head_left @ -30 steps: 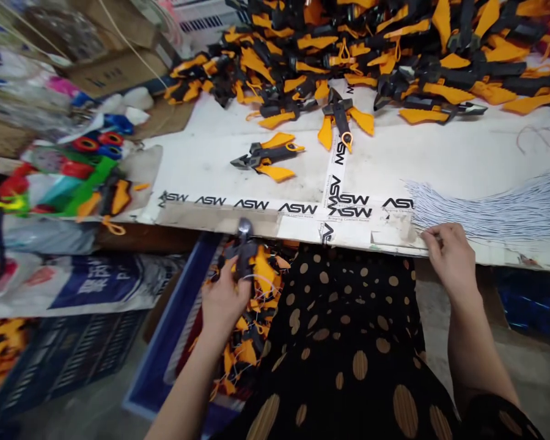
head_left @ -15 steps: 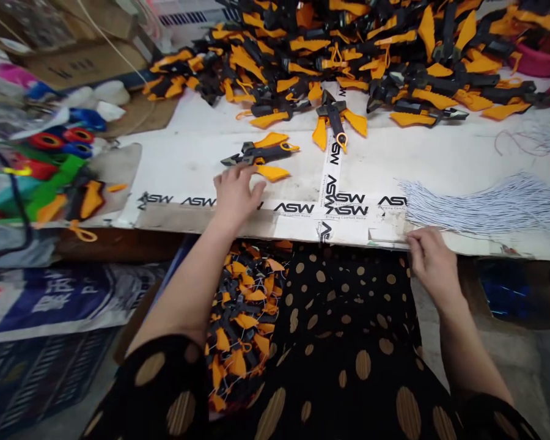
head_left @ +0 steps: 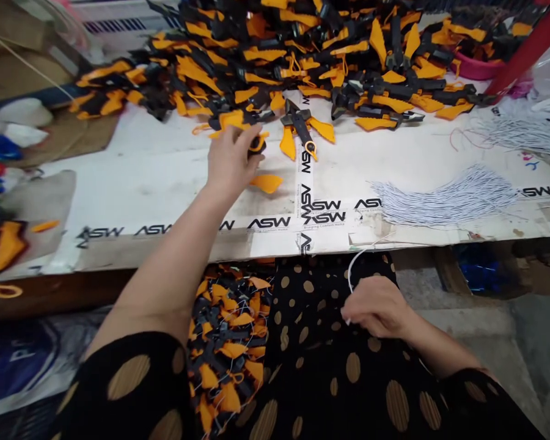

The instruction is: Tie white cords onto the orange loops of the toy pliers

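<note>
My left hand [head_left: 231, 157] grips an orange-and-black tool [head_left: 258, 144] just above the white worktop; the fingers hide much of it, and one orange handle sticks out below. Below the table's front edge, in front of my body, my right hand [head_left: 378, 305] is closed on a thin white string [head_left: 351, 269] that curves up from the fingers. A bundle of white strings [head_left: 444, 198] lies on the worktop at the right. Another orange-and-black tool [head_left: 297, 127] rests by itself right of my left hand.
A large heap of orange-and-black tools [head_left: 266, 55] spans the back of the worktop [head_left: 165, 183]. More tools with strings [head_left: 231, 342] are piled below the front edge. A pink basin [head_left: 476, 66] and a red post [head_left: 525, 52] stand at the back right.
My left hand has closed on the tool and lifted it. My right hand has moved from the table edge down and left, drawing a string with it. The view has shifted right.
</note>
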`<state>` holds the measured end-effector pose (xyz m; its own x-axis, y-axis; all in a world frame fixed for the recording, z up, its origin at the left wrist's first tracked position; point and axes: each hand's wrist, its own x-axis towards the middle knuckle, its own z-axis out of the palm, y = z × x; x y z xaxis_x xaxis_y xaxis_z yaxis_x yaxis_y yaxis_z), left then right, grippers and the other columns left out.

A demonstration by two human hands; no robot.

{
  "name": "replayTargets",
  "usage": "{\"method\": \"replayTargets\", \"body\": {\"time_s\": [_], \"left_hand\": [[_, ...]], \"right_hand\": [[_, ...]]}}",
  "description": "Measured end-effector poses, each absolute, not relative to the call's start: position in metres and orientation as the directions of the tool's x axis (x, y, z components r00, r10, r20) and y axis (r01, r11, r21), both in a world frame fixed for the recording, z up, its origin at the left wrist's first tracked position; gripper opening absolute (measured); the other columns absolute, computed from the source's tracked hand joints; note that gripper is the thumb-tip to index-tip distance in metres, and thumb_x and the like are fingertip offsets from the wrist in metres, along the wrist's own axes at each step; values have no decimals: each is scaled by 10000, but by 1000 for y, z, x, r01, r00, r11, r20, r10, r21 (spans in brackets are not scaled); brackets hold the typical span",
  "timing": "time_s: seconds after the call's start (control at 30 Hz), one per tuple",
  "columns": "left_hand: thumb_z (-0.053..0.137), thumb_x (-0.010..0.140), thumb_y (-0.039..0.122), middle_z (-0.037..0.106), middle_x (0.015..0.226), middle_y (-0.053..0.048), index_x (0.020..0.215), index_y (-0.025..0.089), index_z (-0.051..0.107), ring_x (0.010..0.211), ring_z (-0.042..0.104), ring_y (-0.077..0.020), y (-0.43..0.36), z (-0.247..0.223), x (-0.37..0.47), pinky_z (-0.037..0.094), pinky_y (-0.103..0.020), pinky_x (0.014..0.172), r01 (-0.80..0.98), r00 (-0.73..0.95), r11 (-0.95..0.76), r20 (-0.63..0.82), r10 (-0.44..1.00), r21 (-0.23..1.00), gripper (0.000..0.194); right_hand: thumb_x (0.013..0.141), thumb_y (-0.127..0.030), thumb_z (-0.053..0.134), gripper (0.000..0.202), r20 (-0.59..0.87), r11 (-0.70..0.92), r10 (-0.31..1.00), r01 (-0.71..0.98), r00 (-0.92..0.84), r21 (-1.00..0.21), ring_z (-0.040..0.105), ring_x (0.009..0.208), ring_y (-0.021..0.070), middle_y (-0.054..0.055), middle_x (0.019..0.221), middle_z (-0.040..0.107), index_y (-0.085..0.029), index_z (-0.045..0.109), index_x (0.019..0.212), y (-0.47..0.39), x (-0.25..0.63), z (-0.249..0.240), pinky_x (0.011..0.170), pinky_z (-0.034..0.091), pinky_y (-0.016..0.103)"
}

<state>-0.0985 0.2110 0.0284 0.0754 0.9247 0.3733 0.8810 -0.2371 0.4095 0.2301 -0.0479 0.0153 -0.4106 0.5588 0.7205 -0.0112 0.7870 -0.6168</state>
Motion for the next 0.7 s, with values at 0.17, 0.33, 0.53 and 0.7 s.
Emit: {"method": "replayTargets", "body": {"time_s": [0.17,0.33,0.53,0.7], "left_hand": [[899,713,306,555,1178,-77,1214,119,482,982,615,-158,157,26,-47,578,-357,875,629,-109,-492,695,711,602,678],[850,747,438,593,1156,-66,1175,204,513,1046,650,-192,82,-26,7,572,-328,895,552,-256,-396,602,757,733,593],[732,852,361,676,1102,-63,1236,194,611,859,660,-147,0,-56,28,555,-300,821,537,-123,-183,292,948,823,435],[744,826,417,727,1093,-80,1323,189,582,810,701,-143,-40,-57,35,566,-284,795,245,-97,93,-71,993,965,570]], "right_hand": [[1034,-316,544,187,660,376,330,-548,-675,-747,730,670,64,-6,808,780,-225,664,924,-54,238,40,714,532,127],[991,-282,621,121,414,-65,461,-494,-785,-867,745,689,107,29,715,753,-183,669,942,-49,240,29,654,551,148],[1008,-317,576,164,37,37,863,-9,-503,-999,600,552,73,14,823,728,-193,682,1019,-36,245,-1,516,465,173],[994,-276,591,153,220,321,932,370,-289,-872,641,701,117,46,934,721,-207,726,1008,-23,249,-22,677,520,237]]}}
